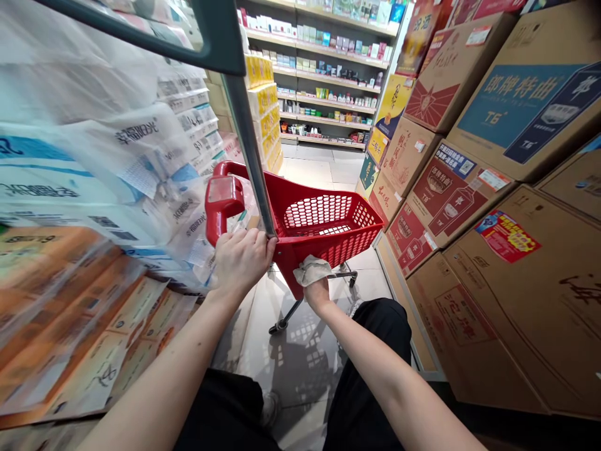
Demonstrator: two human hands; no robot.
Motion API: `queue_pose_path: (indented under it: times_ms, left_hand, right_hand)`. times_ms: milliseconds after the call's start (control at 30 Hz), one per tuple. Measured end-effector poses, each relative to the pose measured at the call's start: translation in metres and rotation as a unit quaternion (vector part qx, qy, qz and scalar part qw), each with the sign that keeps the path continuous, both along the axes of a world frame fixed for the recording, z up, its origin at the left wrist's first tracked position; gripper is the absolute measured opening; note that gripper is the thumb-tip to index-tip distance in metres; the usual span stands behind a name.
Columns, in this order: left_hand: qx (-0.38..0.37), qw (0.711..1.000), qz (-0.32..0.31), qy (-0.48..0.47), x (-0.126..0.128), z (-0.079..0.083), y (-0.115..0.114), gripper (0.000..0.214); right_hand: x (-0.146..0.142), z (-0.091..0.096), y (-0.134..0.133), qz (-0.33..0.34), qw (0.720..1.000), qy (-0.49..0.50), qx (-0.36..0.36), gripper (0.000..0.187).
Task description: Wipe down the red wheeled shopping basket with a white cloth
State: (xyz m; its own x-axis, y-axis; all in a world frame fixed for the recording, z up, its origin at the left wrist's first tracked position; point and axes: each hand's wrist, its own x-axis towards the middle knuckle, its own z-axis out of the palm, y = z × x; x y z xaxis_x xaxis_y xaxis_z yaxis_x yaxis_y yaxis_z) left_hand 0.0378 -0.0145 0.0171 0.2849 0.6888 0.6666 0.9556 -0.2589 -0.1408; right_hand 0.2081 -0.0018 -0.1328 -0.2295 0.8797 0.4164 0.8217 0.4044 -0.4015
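A red plastic shopping cart [328, 228] stands on the tiled aisle floor ahead of me, its basket empty. My left hand [243, 257] is closed around a grey metal pole [248, 134] that rises past the cart's handle. My right hand [317, 289] is closed on a crumpled white cloth [310, 269] and presses it against the lower front of the red basket. Only the back of that hand and the wrist show. My dark trousers and one shoe appear below.
Stacked packs of tissue in plastic wrap [84, 188] fill the left side. Large brown cardboard boxes [493, 207] are piled along the right. Shelves of small goods [328, 69] close the aisle at the far end. A narrow strip of glossy floor [314, 169] runs between.
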Motion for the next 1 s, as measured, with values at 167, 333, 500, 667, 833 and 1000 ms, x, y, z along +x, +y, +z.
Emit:
queue_pose_path:
  times_ms: [167,333,500,667,833,1000]
  left_hand:
    - [0.002,1.0,-0.001,-0.002,0.001,0.002,-0.001,0.03]
    - [0.011,0.999,0.017,0.03,-0.001,0.005,-0.003,0.03]
    - [-0.002,1.0,0.005,-0.011,-0.001,0.006,-0.005,0.032]
    - [-0.014,0.999,-0.001,-0.049,0.002,0.01,-0.011,0.034]
    - [-0.013,0.999,0.01,-0.033,0.003,0.013,-0.013,0.035]
    - [-0.024,0.999,0.004,-0.026,0.002,0.013,-0.016,0.036]
  right_hand:
    - [-0.015,0.012,0.002,-0.072,0.993,0.093,0.015,0.037]
    - [-0.018,0.043,0.0,-0.061,0.99,0.123,0.028,0.039]
    - [-0.01,0.072,-0.011,-0.063,0.974,0.21,0.061,0.029]
    - [-0.02,0.102,0.005,-0.007,0.987,0.124,0.106,0.031]
    - [-0.025,0.115,0.032,0.01,0.999,0.023,0.035,0.039]
    - [-0.024,0.122,0.06,-0.046,0.996,0.022,-0.079,0.051]
